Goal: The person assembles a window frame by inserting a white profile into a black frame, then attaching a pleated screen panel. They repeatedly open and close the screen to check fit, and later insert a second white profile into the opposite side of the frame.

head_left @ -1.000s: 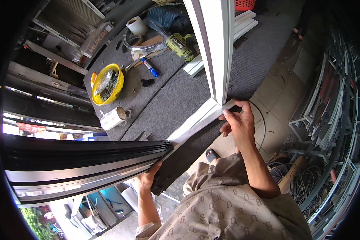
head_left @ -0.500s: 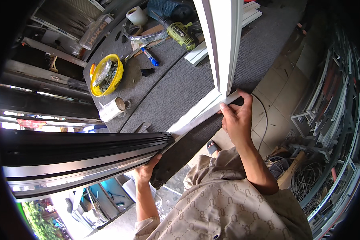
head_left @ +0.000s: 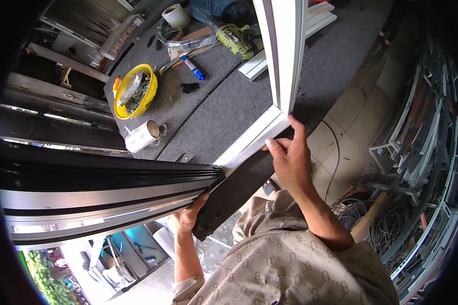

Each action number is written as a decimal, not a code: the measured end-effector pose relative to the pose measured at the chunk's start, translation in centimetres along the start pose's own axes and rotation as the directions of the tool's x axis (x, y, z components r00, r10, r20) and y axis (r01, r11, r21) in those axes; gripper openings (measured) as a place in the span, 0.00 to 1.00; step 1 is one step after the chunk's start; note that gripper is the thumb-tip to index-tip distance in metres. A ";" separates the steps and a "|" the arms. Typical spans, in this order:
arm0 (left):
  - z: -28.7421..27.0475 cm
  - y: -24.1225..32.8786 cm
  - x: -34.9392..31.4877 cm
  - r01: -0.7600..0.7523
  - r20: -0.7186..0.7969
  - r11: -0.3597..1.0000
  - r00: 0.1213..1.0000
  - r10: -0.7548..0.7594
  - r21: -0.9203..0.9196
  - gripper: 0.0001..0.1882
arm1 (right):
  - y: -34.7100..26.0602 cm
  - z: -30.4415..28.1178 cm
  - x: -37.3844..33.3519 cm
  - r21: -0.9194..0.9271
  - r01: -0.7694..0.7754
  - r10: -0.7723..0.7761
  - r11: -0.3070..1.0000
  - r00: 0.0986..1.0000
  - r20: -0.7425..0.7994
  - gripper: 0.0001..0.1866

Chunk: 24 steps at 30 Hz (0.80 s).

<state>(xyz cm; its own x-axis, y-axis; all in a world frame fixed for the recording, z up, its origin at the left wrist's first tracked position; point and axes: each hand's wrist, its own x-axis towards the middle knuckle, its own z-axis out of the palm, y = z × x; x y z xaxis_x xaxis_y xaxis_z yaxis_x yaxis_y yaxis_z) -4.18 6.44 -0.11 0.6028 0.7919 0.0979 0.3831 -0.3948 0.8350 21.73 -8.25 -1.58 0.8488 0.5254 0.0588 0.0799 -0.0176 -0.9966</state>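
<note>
A metal frame stands at the near edge of the carpeted workbench (head_left: 224, 114). Its white upright (head_left: 284, 56) rises on the right, and a short white bottom rail (head_left: 252, 138) joins it to a black and silver profile (head_left: 102, 195) reaching far left. My left hand (head_left: 189, 213) is closed around the lower edge of that profile, with its fingers partly hidden beneath. At the white corner, my right hand (head_left: 292, 157) holds the rail's near face. Its index fingertip touches the corner and its thumb lies on the rail's lower edge; the other fingers curl under.
On the bench lie a yellow basket (head_left: 148, 96) of small metal parts, a plastic-wrapped roll (head_left: 142, 136), a blue marker (head_left: 193, 68), a green power drill (head_left: 234, 41) and white profile pieces (head_left: 254, 66). Racks of metal lengths (head_left: 417, 137) and coiled cable (head_left: 389, 229) stand at right.
My right hand has moved a little left, with its index finger now at the corner. The frame has shifted slightly left and its black profile sits higher in view. My left hand keeps its grip.
</note>
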 end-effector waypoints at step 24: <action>0.1 0.1 0.0 -0.034 -0.010 0.999 0.999 0.034 -0.026 0.17 | -1.6 -4.1 1.3 0.046 -0.216 0.194 0.975 0.938 0.285 0.45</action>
<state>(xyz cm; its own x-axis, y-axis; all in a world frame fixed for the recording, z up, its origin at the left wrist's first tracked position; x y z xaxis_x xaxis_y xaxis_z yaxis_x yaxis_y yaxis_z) -4.06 6.31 -0.10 0.6087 0.7825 0.1314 0.3438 -0.4093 0.8452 24.83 -11.01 0.36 0.6629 0.7325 -0.1549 -0.1293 -0.0917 -0.9873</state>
